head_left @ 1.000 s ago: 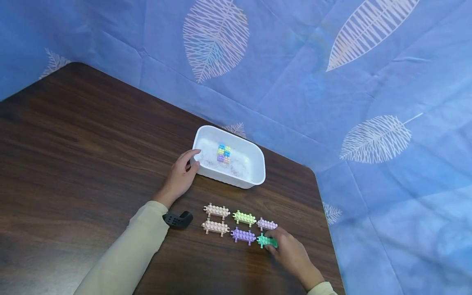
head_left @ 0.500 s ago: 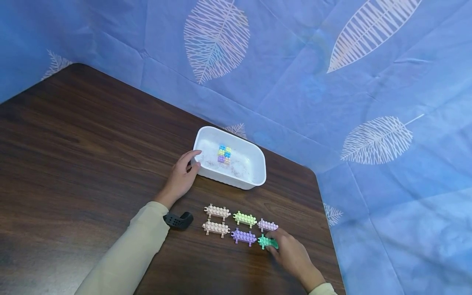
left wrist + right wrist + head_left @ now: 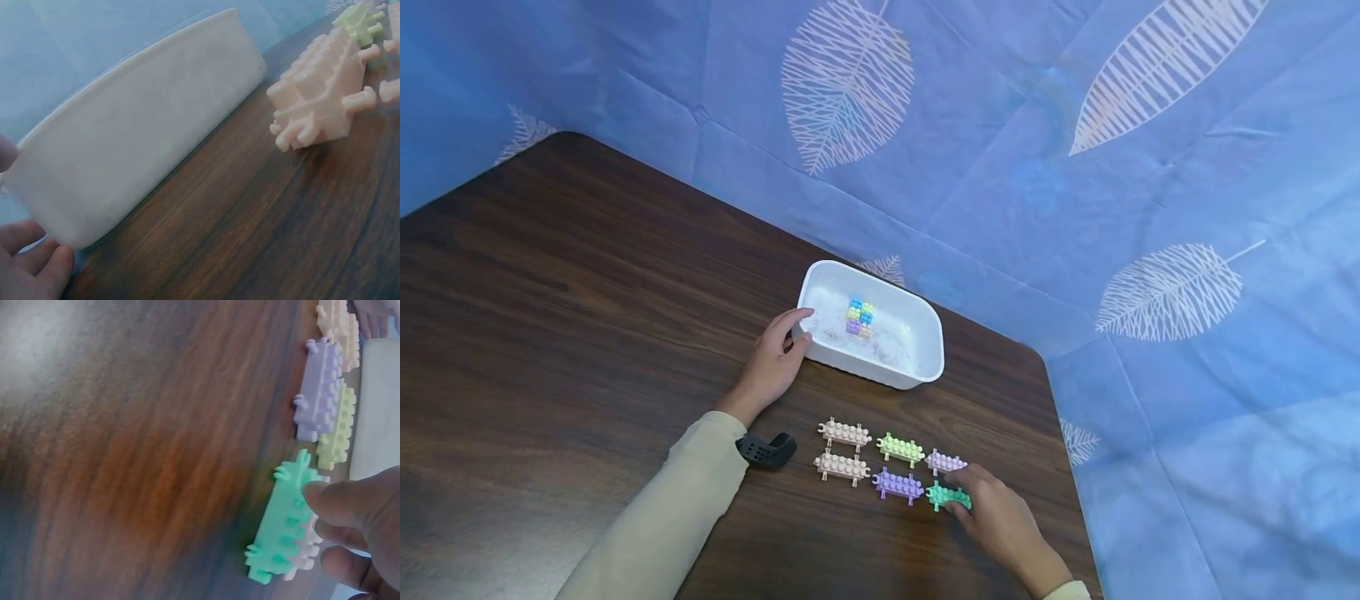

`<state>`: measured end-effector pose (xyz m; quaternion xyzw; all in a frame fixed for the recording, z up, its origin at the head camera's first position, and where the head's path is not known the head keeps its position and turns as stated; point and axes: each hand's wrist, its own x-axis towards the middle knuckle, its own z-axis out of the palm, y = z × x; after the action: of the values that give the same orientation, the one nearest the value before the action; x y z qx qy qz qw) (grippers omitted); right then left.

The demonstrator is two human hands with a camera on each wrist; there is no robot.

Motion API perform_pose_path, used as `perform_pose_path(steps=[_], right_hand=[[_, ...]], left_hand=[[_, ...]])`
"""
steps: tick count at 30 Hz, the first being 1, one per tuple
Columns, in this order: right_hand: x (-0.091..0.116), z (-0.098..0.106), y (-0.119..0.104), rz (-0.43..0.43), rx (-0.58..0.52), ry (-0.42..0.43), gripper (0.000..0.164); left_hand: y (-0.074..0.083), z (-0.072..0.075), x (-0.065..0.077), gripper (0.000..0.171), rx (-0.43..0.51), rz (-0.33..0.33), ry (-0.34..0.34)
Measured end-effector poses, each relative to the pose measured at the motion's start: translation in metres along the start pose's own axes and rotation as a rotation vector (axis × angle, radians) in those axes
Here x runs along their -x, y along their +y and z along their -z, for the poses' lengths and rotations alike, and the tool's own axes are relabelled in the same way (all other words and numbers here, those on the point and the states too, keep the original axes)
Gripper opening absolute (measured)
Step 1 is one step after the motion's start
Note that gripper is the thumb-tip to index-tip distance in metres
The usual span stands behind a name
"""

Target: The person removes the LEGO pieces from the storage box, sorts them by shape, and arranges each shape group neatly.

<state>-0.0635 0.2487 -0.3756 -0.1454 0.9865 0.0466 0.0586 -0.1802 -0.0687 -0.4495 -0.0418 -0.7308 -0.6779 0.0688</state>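
My left hand (image 3: pixel 772 357) grips the near left end of a white tub (image 3: pixel 928 342), a fingertip over its rim. In the left wrist view its fingers (image 3: pixel 53 272) reach the tub's lower corner. My right hand (image 3: pixel 1000 517) pinches a green studded toy block (image 3: pixel 937 493), thumb on the near edge and fingers on the far side. The green block lies at the right end of the near row, beside a purple block (image 3: pixel 898 485). Behind it is a pale lilac block (image 3: pixel 946 462), partly hidden by the fingers in the right wrist view.
Two peach blocks, one near (image 3: pixel 842 466) and one far (image 3: pixel 844 433), lie left of a lime block (image 3: pixel 900 448). Small blue, yellow and purple pieces (image 3: pixel 859 317) show in the tub. A blue leaf-patterned cloth (image 3: pixel 985 208) borders the dark wooden table (image 3: pixel 625 275).
The green block lies a little flatter, with more of its studs showing between thumb and fingers. The left hand keeps its place on the tub. The whole head view shifts slightly.
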Motion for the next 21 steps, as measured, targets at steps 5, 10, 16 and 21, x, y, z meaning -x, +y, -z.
perform_pose_path(steps=[5, 10, 16, 21], right_hand=[[-0.004, 0.007, -0.004, 0.02, 0.012, 0.024, 0.031], [-0.015, 0.021, -0.007, 0.048, 0.033, 0.048, 0.03], [-0.031, 0.046, -0.011, 0.095, 0.063, 0.104, 0.03], [-0.041, 0.062, -0.015, 0.134, 0.066, 0.134, 0.028]], left_hand=[[0.0, 0.0, 0.0, 0.04, 0.0, -0.001, 0.0], [0.0, 0.001, 0.001, 0.041, 0.001, -0.005, 0.002], [-0.001, 0.002, 0.001, 0.041, -0.007, 0.006, -0.001], [-0.001, 0.001, 0.001, 0.04, -0.001, 0.013, -0.006]])
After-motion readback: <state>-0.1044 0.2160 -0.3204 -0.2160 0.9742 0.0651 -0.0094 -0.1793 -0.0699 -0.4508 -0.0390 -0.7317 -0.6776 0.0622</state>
